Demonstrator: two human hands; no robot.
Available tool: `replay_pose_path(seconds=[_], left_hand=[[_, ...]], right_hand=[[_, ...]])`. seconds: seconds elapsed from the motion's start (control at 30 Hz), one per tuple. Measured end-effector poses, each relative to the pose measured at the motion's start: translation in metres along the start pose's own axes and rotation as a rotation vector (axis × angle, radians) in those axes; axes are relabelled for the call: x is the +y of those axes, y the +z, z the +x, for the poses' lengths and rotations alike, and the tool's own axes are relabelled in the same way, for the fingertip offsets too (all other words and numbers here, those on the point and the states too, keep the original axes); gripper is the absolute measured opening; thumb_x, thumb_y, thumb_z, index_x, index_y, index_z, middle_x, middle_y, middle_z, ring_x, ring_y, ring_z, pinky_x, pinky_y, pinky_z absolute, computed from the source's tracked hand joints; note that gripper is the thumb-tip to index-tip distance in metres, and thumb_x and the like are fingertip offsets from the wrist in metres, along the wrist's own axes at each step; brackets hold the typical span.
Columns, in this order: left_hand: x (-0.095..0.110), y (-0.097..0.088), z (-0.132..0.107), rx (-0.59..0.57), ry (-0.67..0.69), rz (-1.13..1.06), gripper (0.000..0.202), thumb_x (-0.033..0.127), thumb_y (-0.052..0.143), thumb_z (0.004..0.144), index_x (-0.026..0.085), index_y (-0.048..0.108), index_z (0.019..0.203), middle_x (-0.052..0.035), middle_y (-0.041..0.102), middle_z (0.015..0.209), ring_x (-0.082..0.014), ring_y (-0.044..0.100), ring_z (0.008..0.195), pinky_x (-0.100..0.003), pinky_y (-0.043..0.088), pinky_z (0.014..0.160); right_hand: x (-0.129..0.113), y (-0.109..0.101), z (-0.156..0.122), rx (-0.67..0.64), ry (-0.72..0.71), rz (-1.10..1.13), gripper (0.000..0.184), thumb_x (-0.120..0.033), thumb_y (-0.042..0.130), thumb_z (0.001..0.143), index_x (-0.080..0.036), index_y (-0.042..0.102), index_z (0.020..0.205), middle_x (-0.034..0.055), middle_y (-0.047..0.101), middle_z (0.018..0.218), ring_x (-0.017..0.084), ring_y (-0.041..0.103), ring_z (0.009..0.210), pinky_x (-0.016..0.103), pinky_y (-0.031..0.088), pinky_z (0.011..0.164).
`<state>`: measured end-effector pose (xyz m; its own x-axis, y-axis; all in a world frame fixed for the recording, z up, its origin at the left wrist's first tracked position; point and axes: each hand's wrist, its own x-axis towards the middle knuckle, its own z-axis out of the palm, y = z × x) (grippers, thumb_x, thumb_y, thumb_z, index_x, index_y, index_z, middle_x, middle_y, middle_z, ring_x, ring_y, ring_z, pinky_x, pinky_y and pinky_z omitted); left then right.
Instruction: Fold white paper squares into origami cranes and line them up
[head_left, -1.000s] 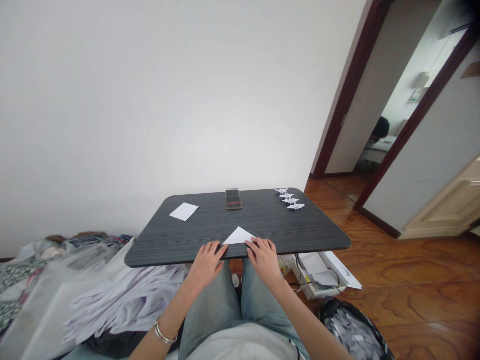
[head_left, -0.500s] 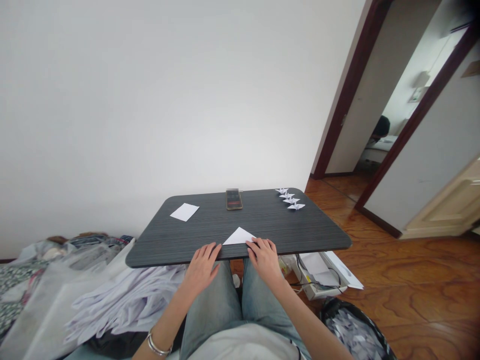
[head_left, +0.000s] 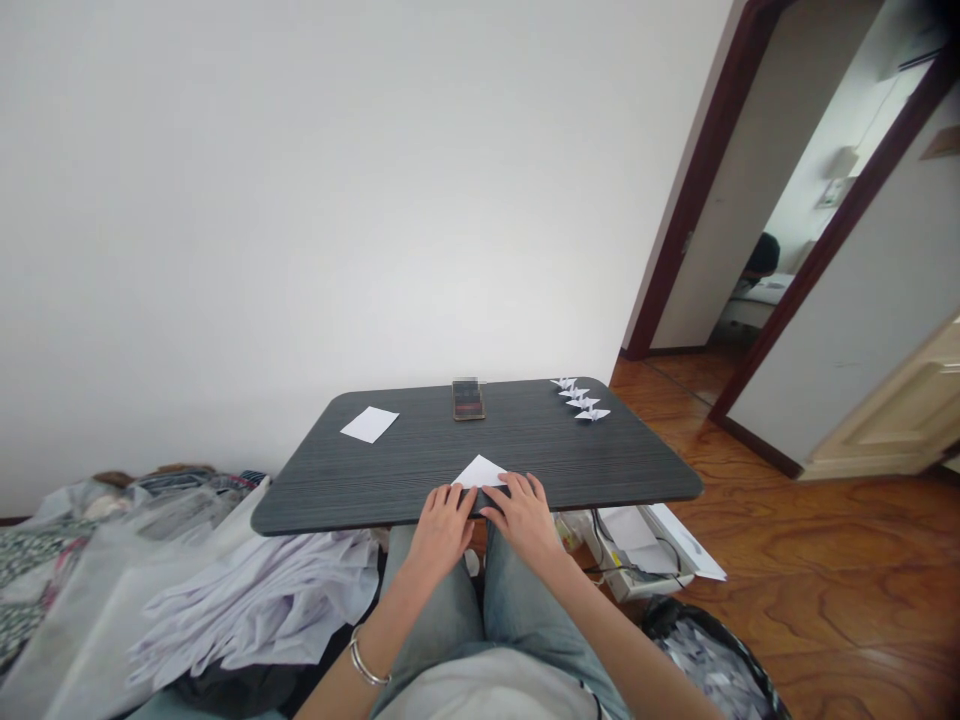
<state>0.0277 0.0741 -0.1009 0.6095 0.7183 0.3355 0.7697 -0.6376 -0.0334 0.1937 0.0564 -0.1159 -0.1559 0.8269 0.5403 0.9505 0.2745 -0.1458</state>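
A sheet of white paper folded into a triangle (head_left: 480, 470) lies flat near the front edge of the dark table, its point facing away from me. My left hand (head_left: 444, 525) rests with fingertips on its left lower part, fingers stretched out. On its right lower part lie the spread fingers of my right hand (head_left: 523, 515). Both hands cover the triangle's lower corners. Neither hand grips the paper; the fingers press it from above.
On the dark table (head_left: 420, 460) are a white paper sheet (head_left: 370, 424) at the left, a phone (head_left: 468, 399) at the back and several folded paper cranes (head_left: 583, 402) at the right. Below stand a box with cables (head_left: 637, 560) and a black bag of paper scraps (head_left: 712, 660). White cloth (head_left: 262, 600) lies left.
My left hand has moved right, from beside the triangle's left corner onto its lower edge. My right hand has shifted slightly left along the fold.
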Motion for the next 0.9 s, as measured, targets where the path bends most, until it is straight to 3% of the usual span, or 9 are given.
replay_pose_path(seconds=[0.33, 0.9], left_hand=[[0.0, 0.0, 0.0, 0.014, -0.007, 0.004, 0.044, 0.019, 0.049, 0.082, 0.022, 0.04, 0.125, -0.0084, 0.049, 0.113, -0.0251, 0.044, 0.105, -0.042, 0.035, 0.091], [-0.005, 0.002, -0.001, 0.004, 0.002, -0.009, 0.047, 0.018, 0.049, 0.081, 0.023, 0.039, 0.127, -0.0084, 0.049, 0.116, -0.0246, 0.044, 0.105, -0.041, 0.037, 0.089]], right_hand=[[0.018, 0.002, 0.006, 0.01, -0.13, -0.004, 0.026, -0.042, 0.056, 0.083, -0.027, 0.065, 0.102, 0.0088, 0.059, 0.113, 0.026, 0.046, 0.11, 0.043, 0.032, 0.095], [0.061, -0.008, -0.012, 0.053, -0.115, -0.067, 0.024, -0.039, 0.056, 0.084, -0.025, 0.067, 0.1, 0.0085, 0.061, 0.107, 0.025, 0.047, 0.11, 0.041, 0.033, 0.094]])
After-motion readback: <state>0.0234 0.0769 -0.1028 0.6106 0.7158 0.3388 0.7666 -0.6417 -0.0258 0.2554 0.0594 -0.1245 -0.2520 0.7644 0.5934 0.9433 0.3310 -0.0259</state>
